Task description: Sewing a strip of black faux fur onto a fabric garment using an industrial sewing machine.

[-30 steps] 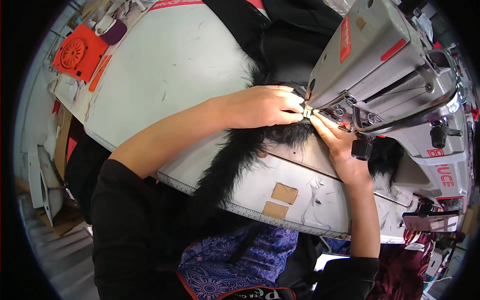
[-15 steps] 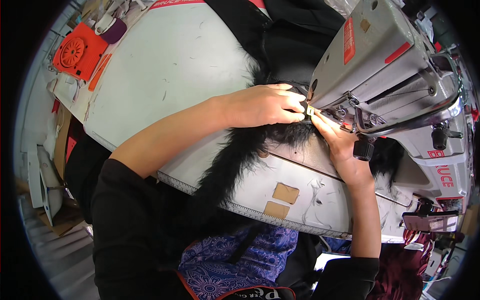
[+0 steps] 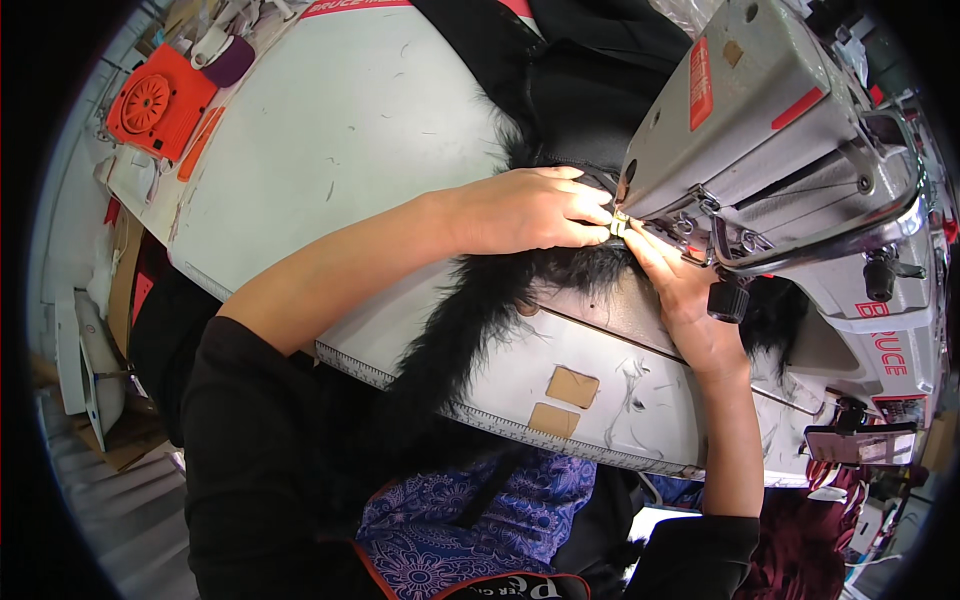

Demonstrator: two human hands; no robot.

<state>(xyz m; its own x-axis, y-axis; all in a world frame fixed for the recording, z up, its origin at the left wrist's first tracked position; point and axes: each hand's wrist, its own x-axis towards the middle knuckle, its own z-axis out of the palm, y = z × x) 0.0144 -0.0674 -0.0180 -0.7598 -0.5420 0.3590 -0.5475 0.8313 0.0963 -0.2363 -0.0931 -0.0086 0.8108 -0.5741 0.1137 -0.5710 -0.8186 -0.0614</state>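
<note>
Black fur-trimmed fabric (image 3: 575,115) lies under the sewing machine head (image 3: 740,110), its fluffy black fur trim (image 3: 455,325) trailing toward me over the table edge. On the fabric, left of the lit presser foot (image 3: 618,224), rests my left hand (image 3: 520,212), fingers bent and closed on the cloth. My right hand (image 3: 690,300) reaches in from the lower right beneath the head. Its fingers stretch close together along the fabric edge beside the foot, closed on the cloth. The needle point and the fingertips' undersides are hard to make out.
A ruler strip (image 3: 480,420) edges the white table (image 3: 330,130). Two tan patches (image 3: 572,387) and loose fluff lie near the front. An orange case (image 3: 160,105) stands at the far left. A metal lever (image 3: 840,245) and black knobs project from the machine at right.
The metal presser foot looks slightly shifted and brighter at the fingertips. Both hands and the fabric stay almost in place.
</note>
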